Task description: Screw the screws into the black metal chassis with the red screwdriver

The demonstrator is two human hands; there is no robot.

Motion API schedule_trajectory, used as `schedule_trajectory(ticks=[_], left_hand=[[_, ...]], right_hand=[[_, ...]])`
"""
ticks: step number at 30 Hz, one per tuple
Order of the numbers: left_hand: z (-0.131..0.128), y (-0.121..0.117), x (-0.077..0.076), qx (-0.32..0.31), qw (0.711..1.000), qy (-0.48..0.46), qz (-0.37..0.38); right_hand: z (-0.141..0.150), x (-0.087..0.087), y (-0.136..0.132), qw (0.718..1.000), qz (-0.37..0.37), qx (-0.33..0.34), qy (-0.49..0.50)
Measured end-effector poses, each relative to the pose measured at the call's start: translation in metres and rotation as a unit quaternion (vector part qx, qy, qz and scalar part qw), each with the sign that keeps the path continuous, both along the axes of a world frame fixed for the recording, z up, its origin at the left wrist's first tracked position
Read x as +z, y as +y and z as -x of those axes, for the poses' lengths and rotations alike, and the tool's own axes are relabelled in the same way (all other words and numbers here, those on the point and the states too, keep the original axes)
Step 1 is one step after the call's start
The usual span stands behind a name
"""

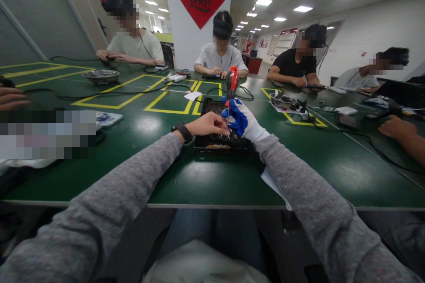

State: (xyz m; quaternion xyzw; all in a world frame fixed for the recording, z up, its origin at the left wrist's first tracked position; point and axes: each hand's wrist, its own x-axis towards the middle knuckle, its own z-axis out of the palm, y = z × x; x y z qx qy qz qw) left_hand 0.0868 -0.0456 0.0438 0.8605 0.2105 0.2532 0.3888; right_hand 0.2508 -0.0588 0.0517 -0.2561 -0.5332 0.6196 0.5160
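Gloved in white and blue, my right hand is closed around a screwdriver with a red and black handle. The screwdriver stands nearly upright, its shaft pointing down into a black plastic case on the table. My bare left hand, with a black watch on the wrist, is pinched close to the lower end of the shaft. Whatever lies between its fingertips is too small to make out. Both hands are over the case and hide much of its inside.
The green table carries yellow tape outlines. A metal bowl sits at the left, and a dish of parts at the right. Black cables cross the table. Several people sit around it; a co-worker's hand rests at the right.
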Motion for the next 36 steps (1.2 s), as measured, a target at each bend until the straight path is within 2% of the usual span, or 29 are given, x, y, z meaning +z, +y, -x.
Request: schedule_trajectory(ticks=[3,10,18,24,26,31,36], left_hand=[[0.0006,0.0004,-0.0004,-0.002,1.0,-0.01,0.011],[0.0017,-0.0011,0.0024,-0.038,0.999,-0.007,0.014],[0.0,0.0009,-0.0002,0.004,1.0,0.003,-0.002],[0.0014,0.0008,-0.0005,0.001,1.0,-0.002,0.004],[0.0024,0.001,-0.0007,0.001,1.0,-0.003,0.005],[0.0035,0.0015,0.0001,-0.015,1.0,0.0,0.014],[0.0023,-0.0005,0.0017,-0.02,1.0,0.012,0.006]], right_hand=[[-0.0001,0.0008,-0.0001,1.0,-0.007,0.0,0.001],[-0.0038,0.0021,-0.0005,0.996,0.038,0.07,0.042],[0.0005,0.0012,-0.0027,0.999,0.002,0.024,0.033],[0.0029,0.0036,-0.0061,0.999,-0.006,-0.023,0.021],[0.0006,0.0044,-0.0054,1.0,0.008,-0.016,0.016],[-0.0054,0.0055,-0.0025,0.997,0.038,0.056,0.033],[-0.0022,0.0057,-0.006,0.998,0.043,0.038,0.04]])
